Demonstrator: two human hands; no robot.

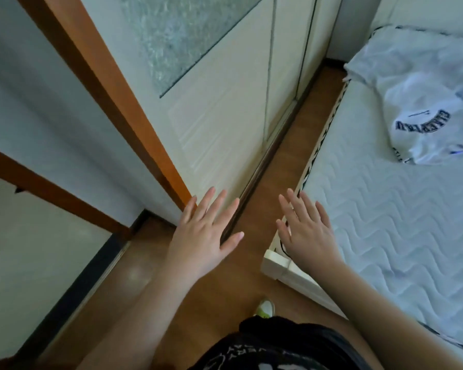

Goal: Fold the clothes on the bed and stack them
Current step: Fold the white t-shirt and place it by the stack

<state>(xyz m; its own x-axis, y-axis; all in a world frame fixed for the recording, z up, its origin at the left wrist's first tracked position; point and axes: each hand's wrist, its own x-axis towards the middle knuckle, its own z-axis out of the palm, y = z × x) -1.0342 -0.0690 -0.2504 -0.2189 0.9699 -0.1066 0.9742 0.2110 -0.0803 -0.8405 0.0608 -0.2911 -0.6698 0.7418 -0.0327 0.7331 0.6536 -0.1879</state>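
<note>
Clothes (422, 102) unfolded on bed (385, 209); both hands' fingers (219, 206) spread, empty.

Narrow floor strip between wardrobe and bed

The brown floor (284, 166) runs as a slim lane up the middle of the frame, walled on the left by the wardrobe door (225, 102) and wooden frame (112, 102). On the right, the bed (385, 222) lies bare across lower right; a crumpled white shirt (422, 102) fills its upper-right part.
</note>
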